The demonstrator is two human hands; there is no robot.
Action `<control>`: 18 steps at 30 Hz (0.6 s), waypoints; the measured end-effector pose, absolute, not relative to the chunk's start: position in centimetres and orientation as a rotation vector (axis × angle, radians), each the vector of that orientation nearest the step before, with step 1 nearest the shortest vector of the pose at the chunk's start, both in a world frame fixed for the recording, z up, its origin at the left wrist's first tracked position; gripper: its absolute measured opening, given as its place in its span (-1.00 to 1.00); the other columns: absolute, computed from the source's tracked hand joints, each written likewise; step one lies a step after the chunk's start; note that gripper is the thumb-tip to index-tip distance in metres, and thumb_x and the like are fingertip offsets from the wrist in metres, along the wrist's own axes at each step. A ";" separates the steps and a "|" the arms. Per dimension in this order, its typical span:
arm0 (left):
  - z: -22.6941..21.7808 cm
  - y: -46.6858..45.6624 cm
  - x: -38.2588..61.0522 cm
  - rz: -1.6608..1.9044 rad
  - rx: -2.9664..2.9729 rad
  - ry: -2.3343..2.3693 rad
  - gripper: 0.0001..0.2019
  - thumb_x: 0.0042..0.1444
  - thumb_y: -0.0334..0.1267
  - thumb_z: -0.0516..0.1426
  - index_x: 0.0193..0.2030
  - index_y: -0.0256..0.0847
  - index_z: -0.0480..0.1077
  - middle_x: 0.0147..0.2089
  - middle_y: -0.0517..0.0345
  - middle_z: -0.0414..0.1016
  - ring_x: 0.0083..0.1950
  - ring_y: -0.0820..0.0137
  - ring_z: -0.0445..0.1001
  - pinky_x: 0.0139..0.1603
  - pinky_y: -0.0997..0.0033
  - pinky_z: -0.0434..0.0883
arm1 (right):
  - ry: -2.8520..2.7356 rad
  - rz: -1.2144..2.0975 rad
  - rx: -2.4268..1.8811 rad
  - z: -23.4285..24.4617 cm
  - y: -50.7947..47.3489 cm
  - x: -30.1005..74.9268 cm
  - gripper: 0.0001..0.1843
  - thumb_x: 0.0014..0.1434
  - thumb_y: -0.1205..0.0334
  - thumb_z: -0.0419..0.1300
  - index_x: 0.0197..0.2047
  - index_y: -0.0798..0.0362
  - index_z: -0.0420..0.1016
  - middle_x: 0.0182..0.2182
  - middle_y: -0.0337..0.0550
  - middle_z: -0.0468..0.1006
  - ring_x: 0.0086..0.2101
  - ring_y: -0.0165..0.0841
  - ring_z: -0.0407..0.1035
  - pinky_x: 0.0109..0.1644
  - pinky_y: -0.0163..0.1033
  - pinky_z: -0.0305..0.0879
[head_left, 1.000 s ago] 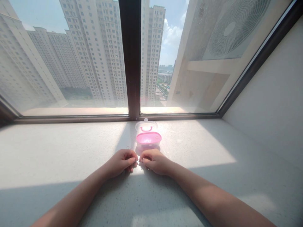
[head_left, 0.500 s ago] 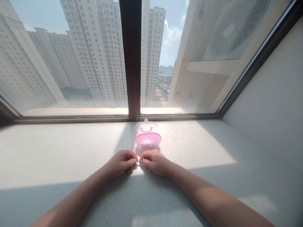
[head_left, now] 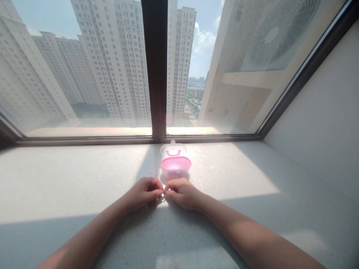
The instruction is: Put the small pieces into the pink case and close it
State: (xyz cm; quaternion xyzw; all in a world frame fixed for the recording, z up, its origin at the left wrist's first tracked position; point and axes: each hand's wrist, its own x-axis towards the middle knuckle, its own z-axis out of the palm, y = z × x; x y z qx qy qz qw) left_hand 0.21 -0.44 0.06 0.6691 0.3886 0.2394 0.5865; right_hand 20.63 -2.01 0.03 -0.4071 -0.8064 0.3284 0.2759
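Note:
My left hand and my right hand meet fingertip to fingertip low over the pale sill. Both are pinched closed around something tiny and shiny, too small to name. Just beyond the fingers stands a small clear plastic box with a pink rim. Its clear lid, with a pink handle, is tipped back toward the window. Beside my left hand lie a few small thin rings, hard to make out.
The speckled sill reaches to a dark window frame behind the box. A white wall bounds the right side. Sun patches and shadows cross the surface. Tall buildings show outside.
My right fingertips have shifted slightly left, closing the small gap to my left fingertips. The box and lid have stayed put.

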 end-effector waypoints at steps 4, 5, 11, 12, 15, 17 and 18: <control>0.4 -0.6 0.3 0.559 1.544 0.895 -0.76 0.01 -0.14 0.21 -0.42 -0.31 0.37 -0.57 0.19 0.42 -0.57 0.51 0.32 -0.54 0.53 0.23 | -2.174 0.879 -1.107 0.1 -2.2 20.6 -0.84 0.11 0.33 0.16 -0.35 0.13 0.59 -0.62 -0.32 0.35 -0.56 -0.52 0.15 -0.48 -0.39 0.02; 0.5 -0.6 0.4 0.555 1.543 0.895 -0.76 0.01 -0.14 0.21 -0.43 -0.30 0.36 -0.57 0.20 0.41 -0.57 0.51 0.32 -0.54 0.53 0.23 | -2.177 0.873 -1.107 0.1 -2.2 20.5 -0.84 0.11 0.32 0.16 -0.34 0.13 0.59 -0.62 -0.32 0.35 -0.56 -0.51 0.15 -0.48 -0.39 0.02; 0.7 -0.6 0.4 0.528 1.555 0.903 -0.78 0.01 -0.16 0.20 -0.43 -0.31 0.38 -0.56 0.20 0.41 -0.56 0.51 0.34 -0.53 0.53 0.23 | -2.192 0.848 -1.110 -0.2 -2.1 20.6 -0.83 0.12 0.31 0.15 -0.33 0.12 0.58 -0.59 -0.29 0.39 -0.54 -0.50 0.19 -0.46 -0.38 0.04; 0.7 -0.6 0.4 0.527 1.557 0.900 -0.79 0.02 -0.18 0.20 -0.44 -0.31 0.39 -0.56 0.20 0.41 -0.56 0.51 0.33 -0.53 0.53 0.23 | -2.193 0.847 -1.109 -0.2 -2.1 20.6 -0.83 0.12 0.31 0.15 -0.33 0.12 0.58 -0.59 -0.29 0.39 -0.53 -0.50 0.19 -0.46 -0.38 0.04; 0.7 -0.6 0.4 0.526 1.567 0.890 -0.83 0.02 -0.22 0.18 -0.45 -0.31 0.39 -0.57 0.20 0.41 -0.56 0.52 0.31 -0.53 0.53 0.22 | -2.195 0.847 -1.098 -0.3 -2.0 20.7 -0.83 0.13 0.31 0.14 -0.34 0.12 0.58 -0.59 -0.29 0.38 -0.53 -0.49 0.18 -0.46 -0.38 0.03; 0.8 -0.6 0.4 0.523 1.572 0.891 -0.84 0.03 -0.24 0.17 -0.45 -0.31 0.39 -0.57 0.20 0.42 -0.57 0.52 0.30 -0.52 0.53 0.21 | -2.196 0.844 -1.089 -0.3 -2.0 20.7 -0.83 0.13 0.31 0.13 -0.35 0.12 0.57 -0.59 -0.30 0.37 -0.52 -0.49 0.18 -0.45 -0.37 0.03; 0.8 -0.6 0.4 0.522 1.573 0.891 -0.84 0.03 -0.25 0.17 -0.45 -0.31 0.40 -0.57 0.19 0.42 -0.56 0.52 0.30 -0.52 0.53 0.21 | -2.194 0.843 -1.085 -0.3 -1.9 20.7 -0.83 0.14 0.31 0.13 -0.36 0.12 0.56 -0.58 -0.30 0.36 -0.52 -0.49 0.18 -0.45 -0.37 0.04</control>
